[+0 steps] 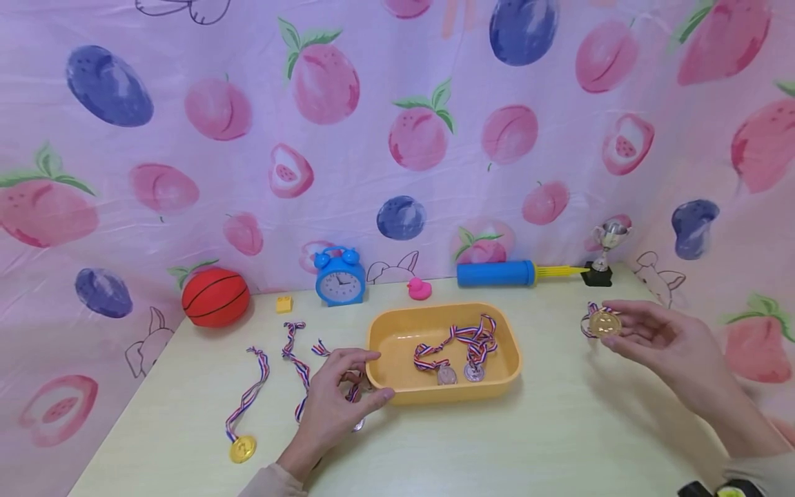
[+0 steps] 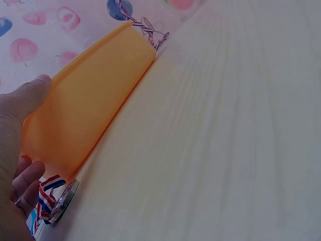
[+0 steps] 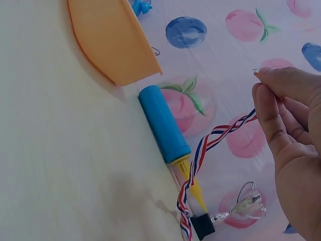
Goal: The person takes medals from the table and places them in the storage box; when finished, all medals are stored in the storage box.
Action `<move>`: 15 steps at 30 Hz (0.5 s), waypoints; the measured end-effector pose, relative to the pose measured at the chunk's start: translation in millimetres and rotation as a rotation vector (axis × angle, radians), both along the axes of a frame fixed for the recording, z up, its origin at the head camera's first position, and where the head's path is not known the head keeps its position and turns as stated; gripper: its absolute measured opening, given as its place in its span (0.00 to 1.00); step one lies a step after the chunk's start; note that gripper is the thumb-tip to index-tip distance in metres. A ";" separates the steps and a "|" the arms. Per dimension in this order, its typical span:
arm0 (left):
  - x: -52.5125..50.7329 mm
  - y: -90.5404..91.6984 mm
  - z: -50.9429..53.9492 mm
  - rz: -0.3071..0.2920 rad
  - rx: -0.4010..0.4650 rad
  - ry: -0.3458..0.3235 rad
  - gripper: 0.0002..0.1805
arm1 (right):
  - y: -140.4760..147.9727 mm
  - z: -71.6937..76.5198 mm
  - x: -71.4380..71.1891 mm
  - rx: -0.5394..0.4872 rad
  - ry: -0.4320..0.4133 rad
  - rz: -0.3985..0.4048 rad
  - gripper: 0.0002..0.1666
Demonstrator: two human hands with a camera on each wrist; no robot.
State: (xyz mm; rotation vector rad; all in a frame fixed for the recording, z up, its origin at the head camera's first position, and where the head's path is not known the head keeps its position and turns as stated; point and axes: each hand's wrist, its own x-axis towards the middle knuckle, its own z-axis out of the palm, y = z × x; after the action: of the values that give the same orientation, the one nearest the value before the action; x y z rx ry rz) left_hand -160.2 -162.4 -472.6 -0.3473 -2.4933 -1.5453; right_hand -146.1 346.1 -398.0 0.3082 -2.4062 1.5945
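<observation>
My right hand [image 1: 667, 345] pinches a gold medal [image 1: 604, 323] between thumb and fingertips, above the table at the right. Its red, white and blue ribbon [image 3: 200, 150] hangs down in the right wrist view. My left hand [image 1: 338, 393] holds the left front corner of a yellow plastic tub [image 1: 397, 395], thumb toward the front wall. In the tub lie two silver-coloured medals, one [image 1: 446, 375] left of the other [image 1: 475, 373], with tangled ribbons. Another medal [image 2: 65, 202] lies on the table beside the left fingers, partly hidden by that hand in the head view.
A gold medal [image 1: 243, 449] with its ribbon lies at the left, near another ribbon [image 1: 298, 366]. Along the back stand a red ball [image 1: 216, 297], yellow block [image 1: 283, 304], blue alarm clock [image 1: 340, 279], pink duck [image 1: 419, 288], blue pump [image 1: 497, 274] and trophy [image 1: 601, 259].
</observation>
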 end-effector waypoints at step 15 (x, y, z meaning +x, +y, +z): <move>-0.8 -1.0 -2.3 -0.014 0.013 0.007 0.33 | -32.3 25.2 -21.5 0.001 0.010 -0.008 0.33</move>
State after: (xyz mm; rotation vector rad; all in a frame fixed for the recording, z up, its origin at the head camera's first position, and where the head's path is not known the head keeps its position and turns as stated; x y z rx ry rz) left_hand -161.0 -163.4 -474.9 -0.3683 -2.4801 -1.5624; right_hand -167.6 313.8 -372.8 0.3048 -2.3977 1.5852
